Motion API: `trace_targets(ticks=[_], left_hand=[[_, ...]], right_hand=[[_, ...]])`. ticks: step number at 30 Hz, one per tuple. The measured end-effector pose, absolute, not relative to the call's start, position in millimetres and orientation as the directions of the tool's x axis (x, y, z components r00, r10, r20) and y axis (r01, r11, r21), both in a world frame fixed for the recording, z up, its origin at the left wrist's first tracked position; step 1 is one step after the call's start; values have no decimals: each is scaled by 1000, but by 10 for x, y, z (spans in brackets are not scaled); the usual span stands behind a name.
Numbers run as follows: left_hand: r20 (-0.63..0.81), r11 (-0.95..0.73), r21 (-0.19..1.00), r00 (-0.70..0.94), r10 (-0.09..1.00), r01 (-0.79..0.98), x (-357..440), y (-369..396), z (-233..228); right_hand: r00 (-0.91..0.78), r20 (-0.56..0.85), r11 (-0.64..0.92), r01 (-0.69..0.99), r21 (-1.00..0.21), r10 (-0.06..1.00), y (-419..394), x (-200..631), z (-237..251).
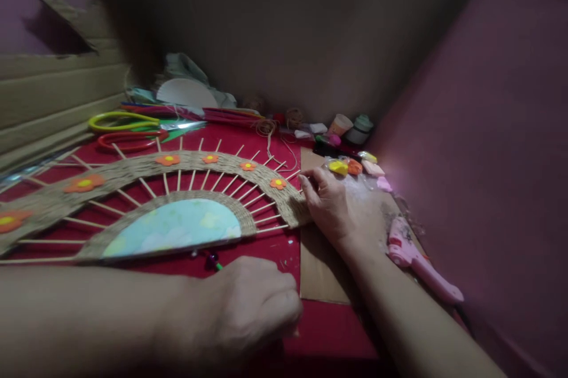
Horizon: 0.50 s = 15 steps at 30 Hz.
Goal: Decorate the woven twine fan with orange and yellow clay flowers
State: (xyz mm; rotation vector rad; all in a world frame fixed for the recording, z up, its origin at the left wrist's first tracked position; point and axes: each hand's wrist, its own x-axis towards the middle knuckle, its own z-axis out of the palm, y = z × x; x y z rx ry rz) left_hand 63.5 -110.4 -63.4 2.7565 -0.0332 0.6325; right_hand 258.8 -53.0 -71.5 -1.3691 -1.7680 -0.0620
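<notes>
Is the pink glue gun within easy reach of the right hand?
Probably yes. The right hand rests on the woven fan's end, and the pink glue gun lies just beside its wrist with nothing between them.

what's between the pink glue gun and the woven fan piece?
Head view: the right hand and wrist lie between them, fingers touching the end of the woven fan piece, resting on brown cardboard; the pink glue gun lies just past the wrist.
</notes>
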Motion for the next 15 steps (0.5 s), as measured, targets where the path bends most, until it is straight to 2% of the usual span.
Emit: trace_targets(ticks=[5,10,12,15], left_hand=[[473,-954,283,880,46,-102,629,-1111,-672],[500,-964,246,865,33,-105,628,-1099,-685],[505,-964,246,862,39,-100,624,-1095,-670],[486,-958,270,872,51,-94,612,-1089,-679]], right_hand=[[69,605,285,836,-469,793,-551,2596,-708],[196,587,86,905,-418,785,-344,3094,-378],[224,521,-21,930,-366,824,-179,3411,-210],[214,342,-112,949,-294,915,78,3783,-105]])
